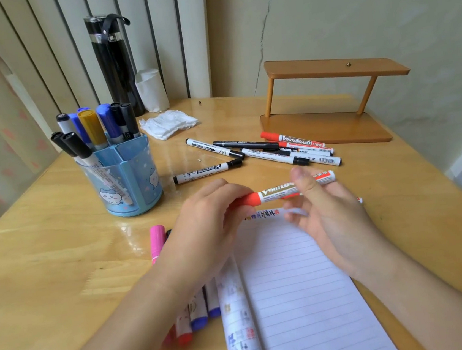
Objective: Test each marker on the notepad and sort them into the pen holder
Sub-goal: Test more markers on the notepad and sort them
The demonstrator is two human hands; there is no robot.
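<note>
Red marker (pixel 289 189) level above notepad (pixel 302 281); left hand (pixel 209 220) grips cap, right hand (pixel 323 210) barrel.

Both hands (pixel 212 220) gripping red whiteboard marker (pixel 280 191) above notepad (pixel 304 296), pen holder (pixel 127 181) left

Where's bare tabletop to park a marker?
Widest: bare wooden table near left, bordered by the blue plastic pen holder and pink marker. Also the strip right of the lined notepad, before the brown wooden stand. Crowded: loose markers between holder and stand. Left hand and right hand hold a red whiteboard marker by the notepad.
</note>
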